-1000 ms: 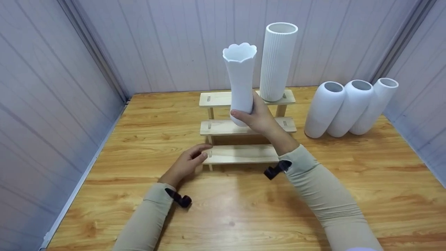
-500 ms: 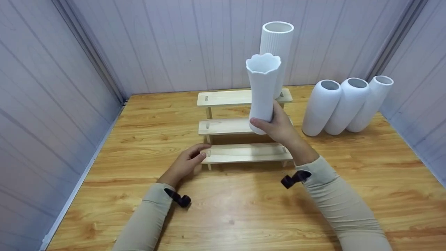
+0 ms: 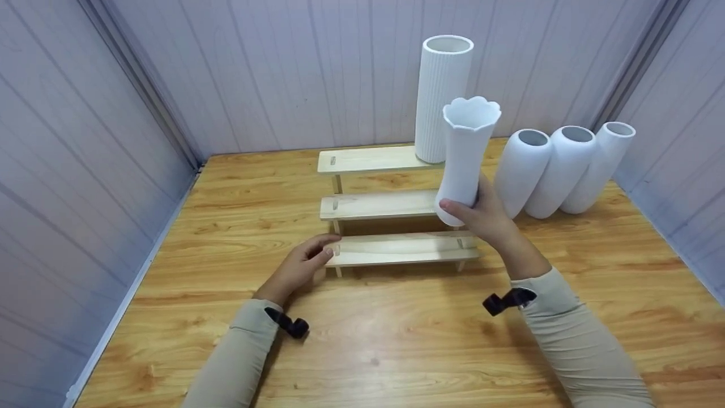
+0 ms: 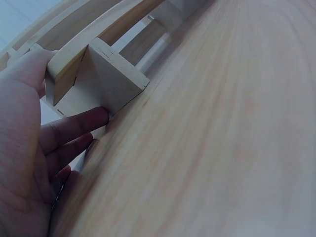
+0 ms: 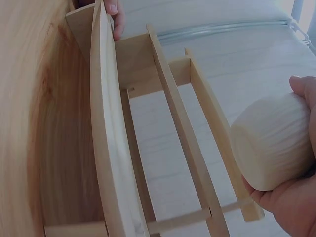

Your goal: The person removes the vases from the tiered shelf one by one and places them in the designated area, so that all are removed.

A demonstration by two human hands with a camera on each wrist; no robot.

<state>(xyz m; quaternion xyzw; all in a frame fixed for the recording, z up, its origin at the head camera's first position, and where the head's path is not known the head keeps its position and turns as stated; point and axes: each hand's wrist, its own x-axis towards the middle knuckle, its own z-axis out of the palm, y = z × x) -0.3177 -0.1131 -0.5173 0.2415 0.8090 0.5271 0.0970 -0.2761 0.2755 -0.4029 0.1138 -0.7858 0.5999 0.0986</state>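
Note:
A white vase with a scalloped rim [image 3: 467, 153] is held upright near its base by my right hand [image 3: 493, 212], in the air over the right end of a three-step wooden stand [image 3: 385, 158]. The right wrist view shows the base of the vase [image 5: 271, 140] apart from the planks. At the left end of the lowest step, my left hand [image 3: 300, 263] holds the stand. In the left wrist view its fingers [image 4: 79, 126] touch the stand's side leg [image 4: 113, 79]. A tall ribbed white vase [image 3: 444, 102] stands on the top step at the right.
Several white vases are in view; a row of smooth ones [image 3: 561, 175] stands right of the stand, just beyond my right hand. Everything rests on a wood-grain table [image 3: 368, 340]. Pale panel walls [image 3: 272, 73] enclose the back and sides.
The scalloped vase has moved right and a little lower in my right hand, from the stand's middle to its right end. My left hand has stayed on the stand.

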